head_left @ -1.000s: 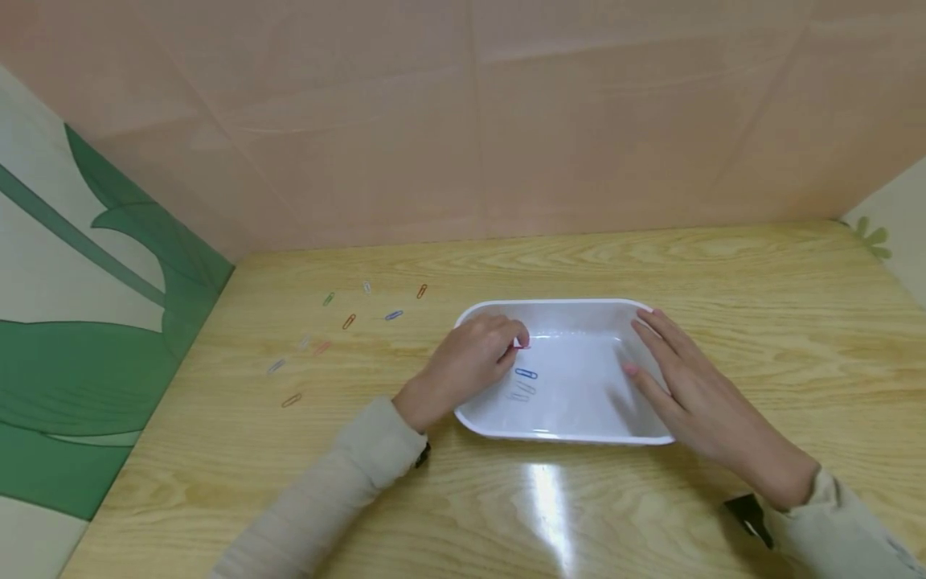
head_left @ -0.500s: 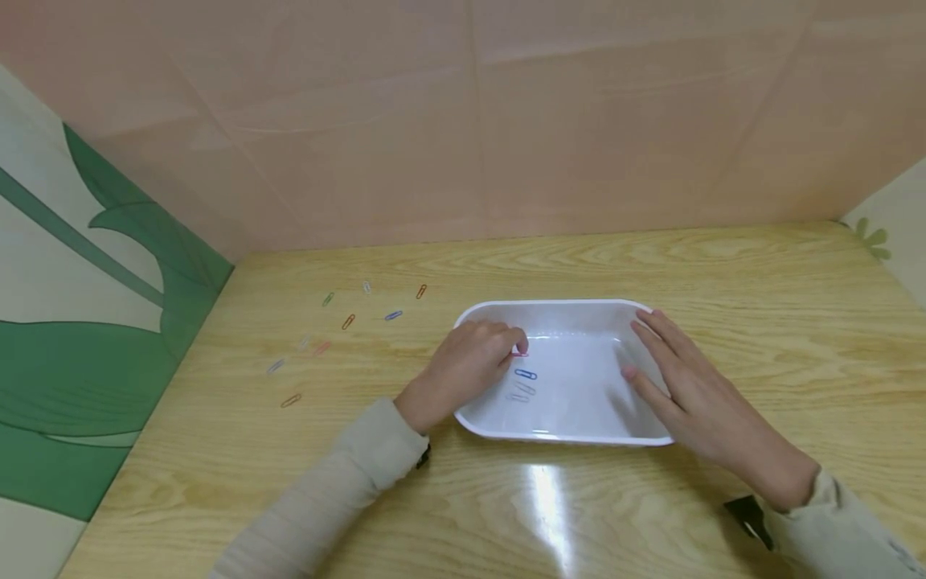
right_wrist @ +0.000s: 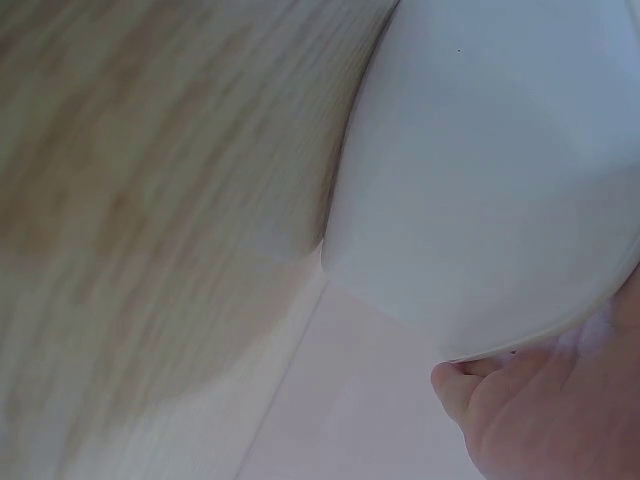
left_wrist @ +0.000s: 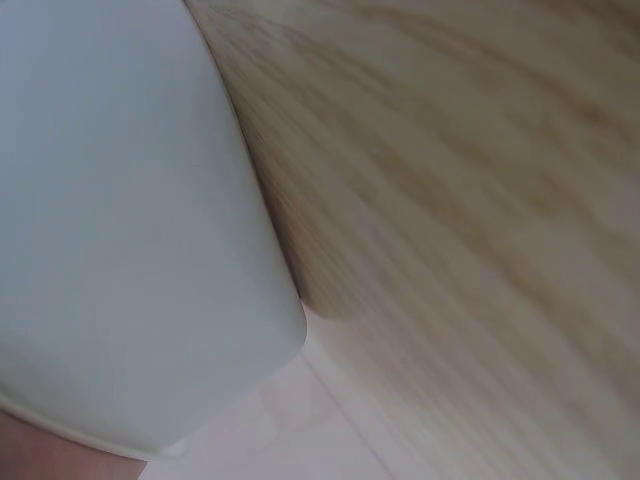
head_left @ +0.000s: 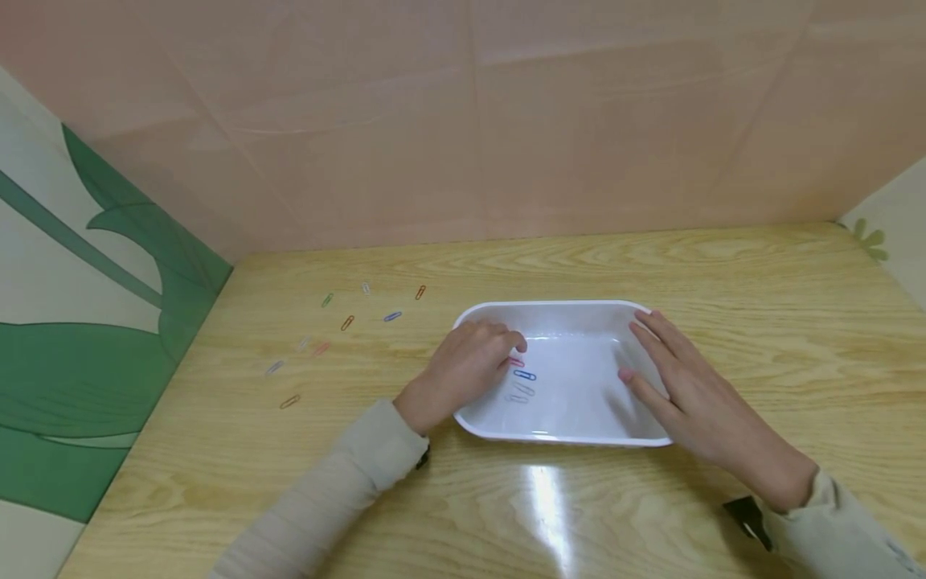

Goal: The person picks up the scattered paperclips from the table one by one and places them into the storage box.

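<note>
Pink paperclip (head_left: 517, 363); partly under left grip (head_left: 472, 356); beside blue paperclip (head_left: 526, 375)

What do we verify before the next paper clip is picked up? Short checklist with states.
1. White tray upright on the table: ok.
2. Right hand at the tray's right end: ok.
3. Left hand clear of the tray: not ok, it reaches in over the left end.
4. Pink clip released: cannot tell, the grip is hidden.
5. Pale clips lying apart: cannot tell, too faint.
6. Clips left to pick: ok, several on the table, such as the green clip.
</note>
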The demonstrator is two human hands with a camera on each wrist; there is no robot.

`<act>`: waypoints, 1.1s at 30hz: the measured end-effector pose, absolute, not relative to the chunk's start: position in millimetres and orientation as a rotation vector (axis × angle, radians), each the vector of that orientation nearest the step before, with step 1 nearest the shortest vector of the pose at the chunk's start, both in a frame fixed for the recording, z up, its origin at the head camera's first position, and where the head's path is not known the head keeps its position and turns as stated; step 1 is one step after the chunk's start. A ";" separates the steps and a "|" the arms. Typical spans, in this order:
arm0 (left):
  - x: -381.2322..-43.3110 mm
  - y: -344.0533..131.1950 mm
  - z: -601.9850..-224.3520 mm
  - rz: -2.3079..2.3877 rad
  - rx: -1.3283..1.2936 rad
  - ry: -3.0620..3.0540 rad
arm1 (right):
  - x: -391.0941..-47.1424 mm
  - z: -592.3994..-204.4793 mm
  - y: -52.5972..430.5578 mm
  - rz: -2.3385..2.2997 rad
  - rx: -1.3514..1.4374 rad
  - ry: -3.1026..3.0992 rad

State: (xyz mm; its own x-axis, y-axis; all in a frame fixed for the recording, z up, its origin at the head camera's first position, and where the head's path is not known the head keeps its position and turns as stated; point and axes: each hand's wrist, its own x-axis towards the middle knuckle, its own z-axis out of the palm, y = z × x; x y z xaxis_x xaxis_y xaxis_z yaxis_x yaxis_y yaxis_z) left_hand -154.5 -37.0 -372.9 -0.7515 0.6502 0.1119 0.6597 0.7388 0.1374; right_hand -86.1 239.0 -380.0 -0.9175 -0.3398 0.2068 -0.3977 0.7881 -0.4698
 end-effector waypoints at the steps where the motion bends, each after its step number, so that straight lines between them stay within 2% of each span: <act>1: -154.4 -37.3 -372.7 -0.270 -1.091 -2.869 | -86.2 -380.1 239.0 0.788 0.592 -2.864; 21: -156.1 -44.4 -364.1 -0.548 -1.150 -2.736 | -86.7 -380.4 237.9 0.765 0.600 -2.839; 33: -150.9 -76.6 -346.3 -0.625 -1.067 -2.726 | -86.4 -379.0 236.1 0.754 0.605 -2.847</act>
